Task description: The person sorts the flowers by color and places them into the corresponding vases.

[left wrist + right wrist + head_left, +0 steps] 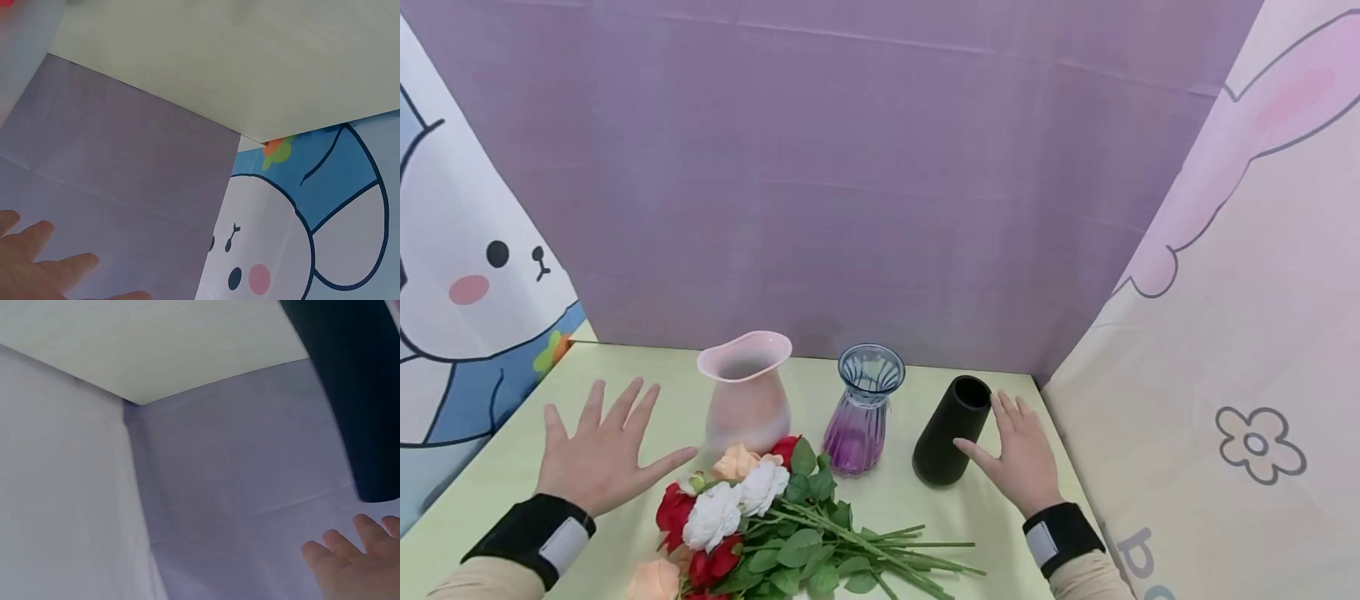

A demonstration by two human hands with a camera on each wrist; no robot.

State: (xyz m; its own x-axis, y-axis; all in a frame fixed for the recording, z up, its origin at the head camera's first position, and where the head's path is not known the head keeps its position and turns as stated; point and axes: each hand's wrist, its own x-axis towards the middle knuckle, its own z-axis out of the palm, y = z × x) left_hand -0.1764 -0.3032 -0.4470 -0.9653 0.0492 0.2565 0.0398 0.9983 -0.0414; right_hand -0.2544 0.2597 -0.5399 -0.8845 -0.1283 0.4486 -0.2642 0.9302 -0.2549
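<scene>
Three vases stand in a row on the pale green table [490, 467]: a frosted pink one [747, 392], a blue-and-purple glass one [862, 410] and a black one [951, 430] [356, 381]. A bunch of red, white and peach roses [730, 508] lies in front of them, stems pointing right. My left hand [602, 446] [44, 269] hovers flat with fingers spread, left of the pink vase, holding nothing. My right hand [1018, 454] [353, 562] is flat with straight fingers, right beside the black vase; whether the thumb touches it is unclear.
A purple backdrop [865, 183] closes the back of the table. A cartoon rabbit curtain [467, 275] hangs on the left and a pink cartoon curtain [1240, 333] on the right, both close to the table's edges.
</scene>
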